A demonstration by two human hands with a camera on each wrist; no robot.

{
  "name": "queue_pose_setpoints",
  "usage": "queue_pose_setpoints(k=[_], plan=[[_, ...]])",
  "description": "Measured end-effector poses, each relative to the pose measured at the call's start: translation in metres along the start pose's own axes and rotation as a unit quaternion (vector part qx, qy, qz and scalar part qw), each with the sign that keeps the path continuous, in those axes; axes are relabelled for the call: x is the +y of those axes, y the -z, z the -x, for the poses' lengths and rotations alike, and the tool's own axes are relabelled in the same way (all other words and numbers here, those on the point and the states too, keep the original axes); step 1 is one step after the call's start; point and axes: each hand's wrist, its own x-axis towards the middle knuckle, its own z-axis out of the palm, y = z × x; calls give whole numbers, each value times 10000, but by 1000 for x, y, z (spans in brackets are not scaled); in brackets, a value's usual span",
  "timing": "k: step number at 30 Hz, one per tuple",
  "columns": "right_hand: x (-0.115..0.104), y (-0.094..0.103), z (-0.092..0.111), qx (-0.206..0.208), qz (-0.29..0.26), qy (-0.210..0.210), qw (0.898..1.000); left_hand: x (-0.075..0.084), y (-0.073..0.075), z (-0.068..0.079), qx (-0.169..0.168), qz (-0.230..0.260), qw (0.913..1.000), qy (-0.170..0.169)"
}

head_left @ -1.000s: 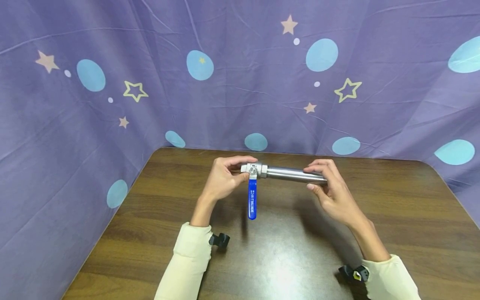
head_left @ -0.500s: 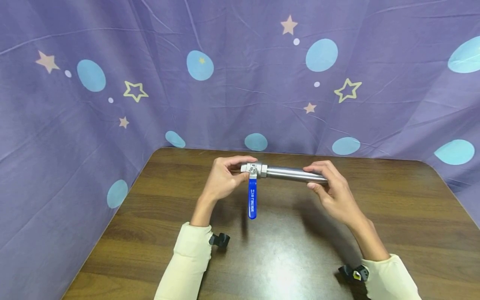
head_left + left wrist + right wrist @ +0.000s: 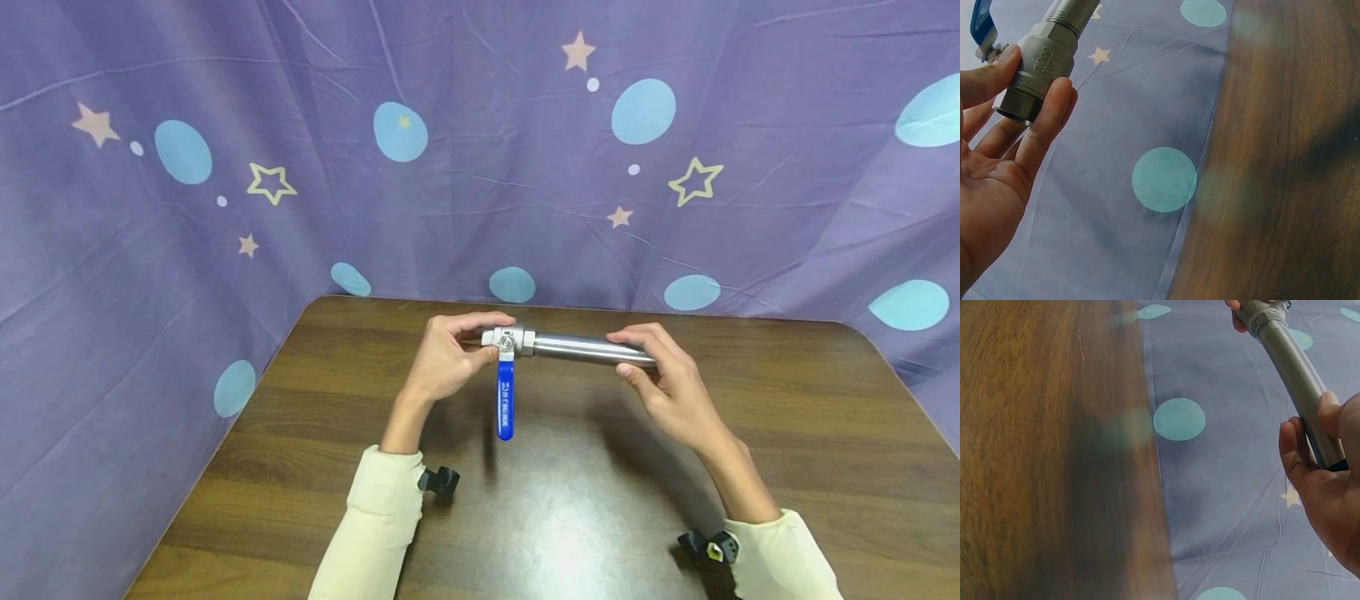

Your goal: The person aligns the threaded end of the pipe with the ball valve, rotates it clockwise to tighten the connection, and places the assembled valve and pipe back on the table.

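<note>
My left hand [image 3: 450, 358] grips the body of a metal ball valve [image 3: 517, 340] between thumb and fingers. A blue lever handle [image 3: 506, 404] with white lettering points from the valve toward me. Joined to the valve's right side is a smooth steel pipe [image 3: 573, 347], held level above the table. My right hand [image 3: 671, 383] holds the pipe near its far right end, thumb below and fingers above. In the left wrist view, the open end of the valve [image 3: 1019, 103] and raised lettering on its body show. The right wrist view shows the pipe [image 3: 1294, 375] running up into the valve.
A brown wooden table [image 3: 300, 500] lies beneath both hands, with a bright reflection near its front. Behind it and at the left hangs a purple curtain [image 3: 480, 183] with stars and blue dots. Black wrist mounts [image 3: 438, 481] stick out from the pale sleeves [image 3: 367, 529].
The lever's tip shifts very slightly down in view. Otherwise both hands keep their holds on the valve and pipe, almost still.
</note>
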Motion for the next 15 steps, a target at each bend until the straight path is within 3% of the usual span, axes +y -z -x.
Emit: queue_pose_setpoints(k=[9,15], plan=[[-4,0,3,-257,-237,-316,9989,-1,-1,0,11,-26,10000,39],[-3,0,3,-243,-140,-215,9994,-1,0,-1,8,-18,10000,19]])
